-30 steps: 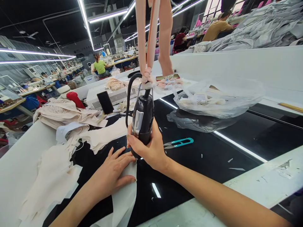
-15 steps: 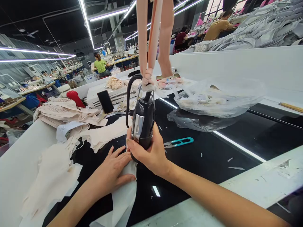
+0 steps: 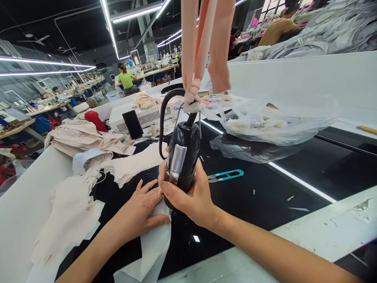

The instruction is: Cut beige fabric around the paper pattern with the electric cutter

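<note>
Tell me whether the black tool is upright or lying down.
Upright, slightly tilted: the right hand grips the black tool low, its top tied to hanging cloth strips.

1. The glossy black table top (image 3: pixel 265 196) carries teal thread snips (image 3: pixel 225 175).
2. Left of the snips lies a white fabric piece (image 3: pixel 153 243), with cream fabric cuttings (image 3: pixel 67 204) farther left.
3. Behind the snips sits a filled clear plastic bag (image 3: pixel 273 122).
</note>
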`<state>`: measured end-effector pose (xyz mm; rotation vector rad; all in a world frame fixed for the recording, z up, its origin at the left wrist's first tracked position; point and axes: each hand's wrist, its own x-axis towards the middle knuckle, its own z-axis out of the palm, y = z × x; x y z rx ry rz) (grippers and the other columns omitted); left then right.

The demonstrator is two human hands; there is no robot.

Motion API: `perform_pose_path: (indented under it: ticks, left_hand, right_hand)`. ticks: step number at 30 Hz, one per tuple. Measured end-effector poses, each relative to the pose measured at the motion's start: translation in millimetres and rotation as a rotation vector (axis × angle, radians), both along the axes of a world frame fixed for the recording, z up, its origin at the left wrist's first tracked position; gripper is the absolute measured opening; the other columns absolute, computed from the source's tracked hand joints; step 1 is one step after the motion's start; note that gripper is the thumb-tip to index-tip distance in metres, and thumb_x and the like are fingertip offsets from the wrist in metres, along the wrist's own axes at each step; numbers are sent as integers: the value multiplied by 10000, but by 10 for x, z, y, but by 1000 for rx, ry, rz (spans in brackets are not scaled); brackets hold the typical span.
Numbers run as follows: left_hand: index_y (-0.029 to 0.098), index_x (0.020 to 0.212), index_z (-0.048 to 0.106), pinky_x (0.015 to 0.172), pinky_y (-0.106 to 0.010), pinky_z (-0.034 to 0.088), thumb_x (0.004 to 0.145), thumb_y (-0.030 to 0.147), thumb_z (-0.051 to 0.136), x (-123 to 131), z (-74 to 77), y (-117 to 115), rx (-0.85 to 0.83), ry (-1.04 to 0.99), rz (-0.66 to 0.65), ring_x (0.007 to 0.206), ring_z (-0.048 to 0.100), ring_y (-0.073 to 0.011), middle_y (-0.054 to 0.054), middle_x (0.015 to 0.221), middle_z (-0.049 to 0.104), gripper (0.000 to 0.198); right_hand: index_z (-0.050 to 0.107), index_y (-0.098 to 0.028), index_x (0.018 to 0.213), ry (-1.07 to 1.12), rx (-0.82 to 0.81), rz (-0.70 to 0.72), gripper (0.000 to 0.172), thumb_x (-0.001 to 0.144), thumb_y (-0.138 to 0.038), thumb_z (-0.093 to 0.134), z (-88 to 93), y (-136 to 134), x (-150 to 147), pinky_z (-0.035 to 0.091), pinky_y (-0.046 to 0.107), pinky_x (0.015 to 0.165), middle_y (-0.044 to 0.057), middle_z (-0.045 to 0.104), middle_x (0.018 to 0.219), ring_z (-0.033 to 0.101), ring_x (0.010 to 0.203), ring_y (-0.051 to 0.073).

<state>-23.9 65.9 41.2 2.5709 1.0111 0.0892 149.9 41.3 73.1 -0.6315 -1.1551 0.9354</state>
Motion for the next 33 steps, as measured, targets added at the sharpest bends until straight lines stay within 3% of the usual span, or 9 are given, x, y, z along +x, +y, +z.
perform_pose_path:
  ticks: [8, 17, 23, 28, 31, 33]
  left_hand:
    - [330, 1479, 489, 1230, -689, 190, 951, 311, 704, 5, 4, -2, 24, -21, -3, 1501, 366, -335, -68, 1533, 532, 571]
    - [257, 1512, 467, 1214, -726, 188, 889, 269, 772, -2, -5, 6, -8, 38, 3, 1492, 359, -398, -133, 1548, 501, 694]
    - [259, 1550, 407, 1212, -732, 189, 894, 293, 779, 9, -1, 13, -6, 26, -6, 1504, 338, -387, -129, 1578, 464, 755]
    - [309, 1496, 460, 1187, -782, 158, 855, 402, 826, 45, 32, 15, -14, 4, -20, 1500, 349, -380, -94, 1595, 446, 744]
    - [298, 1450, 493, 1210, -699, 270, 887, 402, 796, 28, -66, -76, 116, -82, 33, 1439, 447, -338, -82, 1517, 537, 648]
    - [246, 1299, 596, 1134, -508, 475, 946, 311, 723, 13, -216, -182, 315, -147, 87, 1220, 625, -272, -78, 1300, 674, 380]
  right_hand:
    - [486, -261, 974, 8, 2, 36, 335, 738, -245, 723, -14, -40, -29, 488, 305, 539, -36, 543, 746, 522, 588, 143]
    - [499, -264, 944, -22, -1, -40, 305, 772, -325, 743, -32, 39, 29, 530, 310, 573, -7, 555, 799, 548, 672, 164]
    - [488, -263, 955, -23, 10, 14, 302, 807, -326, 744, -83, 28, 20, 547, 305, 557, -23, 572, 782, 563, 607, 146]
    - [535, -284, 1141, -18, 34, -21, 324, 872, -285, 716, -105, 33, 38, 572, 287, 538, -22, 624, 795, 601, 557, 137]
    - [558, -310, 1127, -29, 102, -29, 290, 889, -249, 712, -142, 55, 71, 586, 266, 552, -20, 653, 801, 632, 569, 136]
    - [564, -319, 1116, -37, 110, -17, 267, 903, -245, 706, -162, 56, 86, 594, 262, 561, -16, 661, 809, 645, 581, 139]
